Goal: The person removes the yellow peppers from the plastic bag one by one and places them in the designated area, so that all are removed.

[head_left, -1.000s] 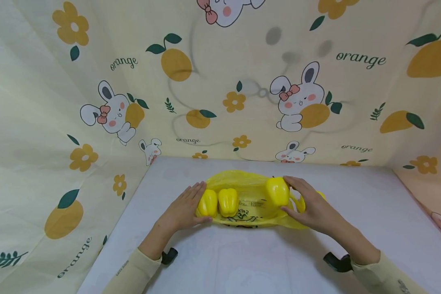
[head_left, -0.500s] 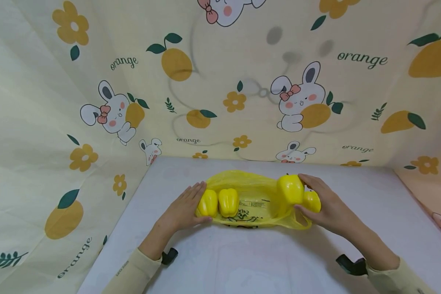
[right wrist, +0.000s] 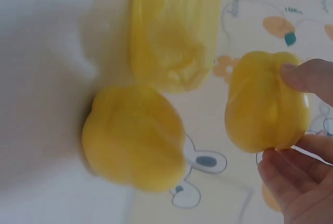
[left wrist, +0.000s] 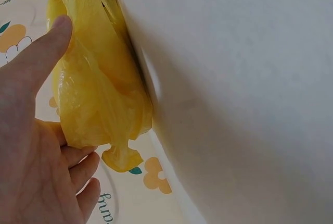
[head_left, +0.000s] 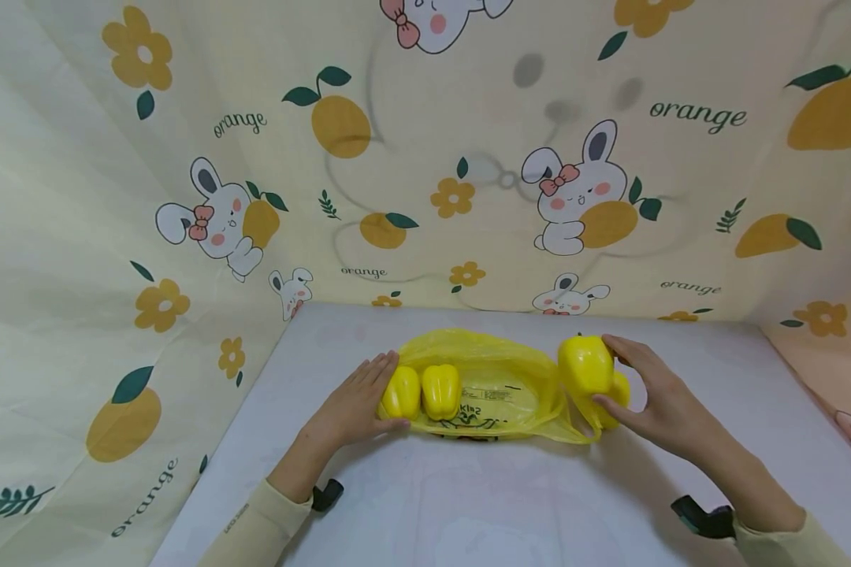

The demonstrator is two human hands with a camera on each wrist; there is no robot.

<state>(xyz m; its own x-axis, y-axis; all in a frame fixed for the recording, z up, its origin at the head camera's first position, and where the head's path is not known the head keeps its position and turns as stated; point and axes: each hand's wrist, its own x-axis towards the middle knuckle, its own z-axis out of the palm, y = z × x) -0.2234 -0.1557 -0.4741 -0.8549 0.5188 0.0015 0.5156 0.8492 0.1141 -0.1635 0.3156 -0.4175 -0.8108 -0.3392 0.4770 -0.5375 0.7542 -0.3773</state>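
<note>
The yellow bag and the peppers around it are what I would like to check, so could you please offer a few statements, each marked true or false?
1. The right hand holds a yellow pepper. True.
2. The held pepper rests on the table. False: it is held up off the table.
3. Two peppers show inside the yellow bag. True.
4. The left hand is clear of the bag. False: the left hand touches one end of it.
5. Another pepper sits on the table outside the bag. True.
</note>
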